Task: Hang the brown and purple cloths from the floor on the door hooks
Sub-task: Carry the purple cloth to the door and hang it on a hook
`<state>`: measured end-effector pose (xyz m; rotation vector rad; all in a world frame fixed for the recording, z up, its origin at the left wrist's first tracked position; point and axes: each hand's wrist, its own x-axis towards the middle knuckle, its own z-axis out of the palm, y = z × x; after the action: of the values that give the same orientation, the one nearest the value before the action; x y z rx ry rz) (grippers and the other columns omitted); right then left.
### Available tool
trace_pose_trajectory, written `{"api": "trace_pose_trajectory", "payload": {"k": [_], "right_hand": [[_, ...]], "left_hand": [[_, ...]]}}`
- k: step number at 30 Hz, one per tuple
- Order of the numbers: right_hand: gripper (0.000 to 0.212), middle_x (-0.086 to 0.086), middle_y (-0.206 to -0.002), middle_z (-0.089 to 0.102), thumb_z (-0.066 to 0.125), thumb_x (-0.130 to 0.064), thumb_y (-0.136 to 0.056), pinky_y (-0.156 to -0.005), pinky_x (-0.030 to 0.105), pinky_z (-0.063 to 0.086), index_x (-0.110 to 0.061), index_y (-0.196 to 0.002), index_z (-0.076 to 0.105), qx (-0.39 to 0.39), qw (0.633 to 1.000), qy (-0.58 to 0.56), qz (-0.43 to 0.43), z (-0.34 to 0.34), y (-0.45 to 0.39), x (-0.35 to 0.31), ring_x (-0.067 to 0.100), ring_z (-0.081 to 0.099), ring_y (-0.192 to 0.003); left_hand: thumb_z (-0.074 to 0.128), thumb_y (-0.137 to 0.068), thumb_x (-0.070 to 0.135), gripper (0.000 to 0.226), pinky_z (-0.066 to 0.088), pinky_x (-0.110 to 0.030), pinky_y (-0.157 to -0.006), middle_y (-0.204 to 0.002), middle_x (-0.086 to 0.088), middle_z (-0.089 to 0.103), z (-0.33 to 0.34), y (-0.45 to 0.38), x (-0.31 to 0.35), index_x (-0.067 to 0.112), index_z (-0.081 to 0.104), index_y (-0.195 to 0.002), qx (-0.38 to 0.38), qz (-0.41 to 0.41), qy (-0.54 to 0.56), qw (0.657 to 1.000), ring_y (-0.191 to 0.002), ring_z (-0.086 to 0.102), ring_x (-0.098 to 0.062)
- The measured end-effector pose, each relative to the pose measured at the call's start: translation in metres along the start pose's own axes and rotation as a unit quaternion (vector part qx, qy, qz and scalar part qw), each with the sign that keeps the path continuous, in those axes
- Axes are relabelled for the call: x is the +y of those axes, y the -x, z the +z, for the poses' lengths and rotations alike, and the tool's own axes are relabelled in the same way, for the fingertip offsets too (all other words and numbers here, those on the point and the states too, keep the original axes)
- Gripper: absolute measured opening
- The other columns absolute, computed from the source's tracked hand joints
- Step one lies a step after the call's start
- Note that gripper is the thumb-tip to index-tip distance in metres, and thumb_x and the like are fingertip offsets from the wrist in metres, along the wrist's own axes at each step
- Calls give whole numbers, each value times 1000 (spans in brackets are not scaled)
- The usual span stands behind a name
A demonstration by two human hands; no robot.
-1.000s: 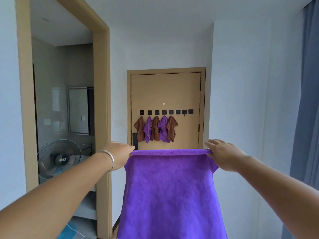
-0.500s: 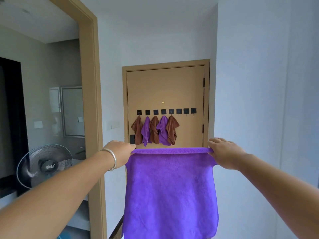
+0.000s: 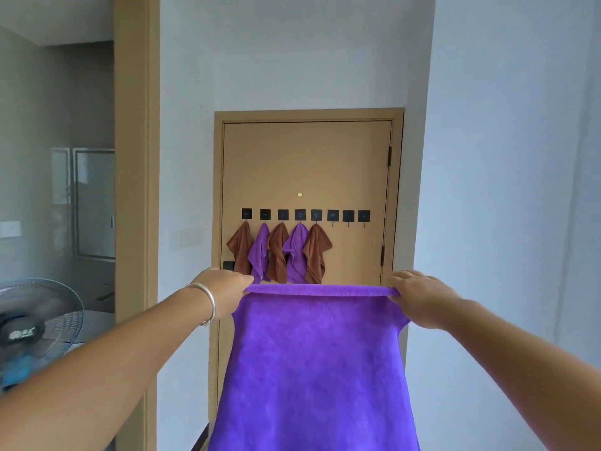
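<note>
A purple cloth point(image 3: 315, 369) hangs spread flat in front of me, stretched by its top corners. My left hand point(image 3: 224, 288) grips the left corner and my right hand point(image 3: 419, 297) grips the right corner. Straight ahead stands a tan door point(image 3: 305, 164) with a row of black square hooks point(image 3: 305, 215). On the five left hooks hang brown cloths point(image 3: 241, 247) and purple cloths point(image 3: 296, 252) in turn. The three right hooks point(image 3: 348, 216) are bare. The held cloth hides the lower door and the floor.
A tan door frame point(image 3: 133, 190) at the left opens onto a side room with a standing fan point(image 3: 35, 327). White walls close in the corridor on both sides, the right wall point(image 3: 504, 222) close by my right arm. A dark door handle point(image 3: 228, 265) peeks beside my left hand.
The view has moved nearer to the door, which looks larger. The side doorway and the fan have slid further left. Both hands keep the same hold on the spread cloth.
</note>
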<state>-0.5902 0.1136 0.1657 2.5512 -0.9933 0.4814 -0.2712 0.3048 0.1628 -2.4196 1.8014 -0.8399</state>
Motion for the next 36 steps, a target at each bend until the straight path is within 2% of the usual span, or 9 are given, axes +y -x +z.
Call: {"api": "trace_pose_trajectory", "payload": {"k": [3,7,10,17,21,24,28,31,36], "right_hand": [[23,-9,-115,52,33,-33,-102,-92,29,41,-24,-107,53,9,1000,2,-2,11,-50,2,14,46,-116],[25,-9,-118,52,36,-31,-102,-91,28,42,-24,-117,54,15,1000,3,8,31,-107,5,15,47,-116],[24,-8,-118,52,38,-31,-102,-90,28,43,-25,-117,55,9,1000,6,13,56,-140,7,14,48,-114],[25,-7,-119,54,38,-31,-101,-92,28,42,-24,-116,56,1,1000,-4,19,110,-200,26,15,48,-113],[25,-8,-116,53,37,-32,-100,-89,26,39,-24,-115,56,6,1000,-5,14,142,-246,49,14,47,-115],[21,-9,-112,53,39,-31,-100,-89,27,39,-25,-111,56,13,1000,-15,13,164,-281,68,13,48,-114],[26,-7,-118,54,39,-32,-100,-96,30,42,-24,-117,57,23,999,-25,15,189,-330,103,14,47,-118],[23,-7,-112,55,40,-30,-100,-92,28,42,-25,-113,58,34,999,-31,12,201,-366,133,14,48,-113],[21,-8,-107,53,39,-29,-99,-87,30,45,-24,-106,59,35,998,-46,7,225,-410,171,13,48,-109]], "left_hand": [[40,-97,11,16,36,-24,-62,-78,5,54,22,-46,-21,23,50,-99,3,-4,12,1000,-75,54,-17],[41,-97,11,18,42,-25,-66,-91,2,63,54,-102,-46,24,52,-103,14,3,30,999,-82,60,-20],[42,-98,13,14,42,-25,-63,-84,3,61,82,-137,-59,25,47,-91,10,16,31,999,-76,58,-18],[42,-98,15,10,48,-29,-70,-84,1,60,130,-204,-64,21,49,-93,-23,36,29,999,-77,60,-19],[40,-101,19,11,43,-28,-68,-84,2,57,155,-250,-61,21,44,-91,-26,40,24,999,-75,57,-18],[39,-101,20,13,45,-30,-70,-88,0,61,169,-285,-60,18,52,-98,-23,29,14,999,-79,60,-21],[42,-101,22,16,49,-24,-71,-91,2,63,183,-344,-52,21,56,-110,-22,8,18,1000,-79,60,-16],[41,-101,23,19,54,-27,-78,-98,3,66,192,-392,-46,23,55,-114,-14,-3,28,999,-85,63,-15],[39,-101,22,22,55,-31,-79,-96,2,66,215,-451,-37,22,57,-112,1,-4,34,999,-83,63,-16]]}}
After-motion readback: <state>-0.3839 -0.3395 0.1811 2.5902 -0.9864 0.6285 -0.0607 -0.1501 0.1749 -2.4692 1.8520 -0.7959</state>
